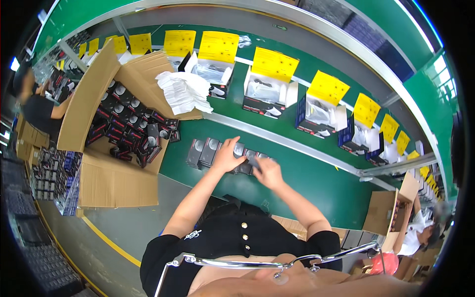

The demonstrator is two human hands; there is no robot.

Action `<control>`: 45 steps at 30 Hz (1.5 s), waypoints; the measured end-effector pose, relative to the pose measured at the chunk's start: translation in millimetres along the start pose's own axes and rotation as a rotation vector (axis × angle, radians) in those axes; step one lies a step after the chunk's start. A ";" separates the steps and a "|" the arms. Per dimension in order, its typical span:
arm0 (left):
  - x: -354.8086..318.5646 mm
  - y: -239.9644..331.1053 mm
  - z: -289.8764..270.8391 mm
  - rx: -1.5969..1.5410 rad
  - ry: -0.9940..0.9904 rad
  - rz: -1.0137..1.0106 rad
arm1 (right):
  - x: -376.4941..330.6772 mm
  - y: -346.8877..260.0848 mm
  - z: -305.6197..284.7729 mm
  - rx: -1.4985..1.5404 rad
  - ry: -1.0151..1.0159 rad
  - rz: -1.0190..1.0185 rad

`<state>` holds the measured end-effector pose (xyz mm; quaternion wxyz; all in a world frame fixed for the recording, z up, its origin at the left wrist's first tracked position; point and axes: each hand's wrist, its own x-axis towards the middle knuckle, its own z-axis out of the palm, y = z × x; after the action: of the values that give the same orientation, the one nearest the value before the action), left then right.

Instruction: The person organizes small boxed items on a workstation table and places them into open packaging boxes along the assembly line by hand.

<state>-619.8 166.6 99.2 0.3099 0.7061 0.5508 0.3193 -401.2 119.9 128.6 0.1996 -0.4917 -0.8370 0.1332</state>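
Note:
My left hand [226, 156] rests on a row of small dark boxes [204, 151] that stand side by side on the green table [307, 183]. Its fingers curl over the top of one box in the middle of the row. Just to the right, my right hand [267, 172] grips another small dark box [253, 161] at the right end of the row. Each box has a pale round picture on its face. Both forearms reach in from below, over my black top with gold buttons.
A big open cardboard carton [106, 148] full of the same dark boxes stands at the left, with white papers [184, 91] on its flap. Open product boxes under yellow sheets [269, 84] ride the conveyor beyond a metal rail. Other people work at far left and lower right.

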 end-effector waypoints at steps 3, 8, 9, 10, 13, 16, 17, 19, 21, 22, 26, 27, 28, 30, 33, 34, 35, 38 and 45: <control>-0.1 -7.5 -18.8 0.032 -0.013 -0.015 | 69.2 5.4 -22.9 0.235 0.285 -0.013; 1.2 -11.2 -23.2 0.051 -0.031 -0.018 | 227.3 25.7 -30.8 0.272 0.600 -0.087; 1.8 -16.1 -28.1 0.071 -0.030 -0.012 | 263.2 16.9 -25.2 0.361 0.598 -0.048; 1.6 -20.6 -33.0 0.092 -0.025 -0.009 | 295.7 8.3 -20.3 0.454 0.593 -0.012; -4.5 -0.1 17.0 0.053 -0.013 -0.011 | 338.4 48.2 -4.3 0.277 0.485 -0.127; -1.0 14.1 44.2 0.069 -0.061 0.017 | 358.2 125.0 34.9 0.186 0.392 -0.063; -0.6 11.0 38.8 0.094 -0.096 -0.012 | 364.5 127.5 45.4 0.182 0.317 -0.004; -13.9 30.4 40.7 0.086 -0.090 -0.025 | 353.2 142.3 51.0 0.020 0.022 0.025; -28.1 46.7 46.8 0.081 -0.093 -0.027 | 340.9 143.7 50.6 -0.090 -0.171 0.040; -29.3 47.2 44.4 0.082 -0.090 -0.030 | 341.0 136.7 48.4 -0.322 -0.324 0.050; -31.4 41.8 34.7 0.080 -0.090 -0.015 | 321.9 123.6 62.3 -0.642 -0.280 -0.019; -31.9 39.4 33.2 0.077 -0.091 -0.015 | 324.3 124.1 63.2 -0.569 -0.343 0.050; -32.8 39.8 31.2 0.078 -0.103 -0.016 | 323.9 125.3 62.6 -0.562 -0.347 0.059; -31.0 40.3 27.3 0.070 -0.089 0.011 | 318.2 130.5 59.5 -0.584 -0.385 0.110; -28.7 37.0 23.5 0.036 -0.103 -0.008 | 282.3 126.1 53.8 -0.395 -0.180 0.013; -22.2 32.5 23.1 0.028 -0.123 -0.011 | 264.6 125.3 52.3 -0.213 0.042 -0.066; -24.3 27.7 22.2 0.025 -0.069 -0.009 | 241.6 106.3 46.2 -0.060 0.127 -0.090; -12.6 26.1 7.9 -0.002 -0.029 0.003 | 154.1 99.0 27.8 0.156 0.254 0.040; -1.1 5.5 -16.4 0.010 -0.067 -0.032 | -59.1 80.1 46.1 0.220 0.071 0.514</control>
<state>-629.8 165.8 113.3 0.3296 0.7090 0.5530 0.2879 -335.1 105.4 42.2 0.2405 -0.6677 -0.6578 0.2521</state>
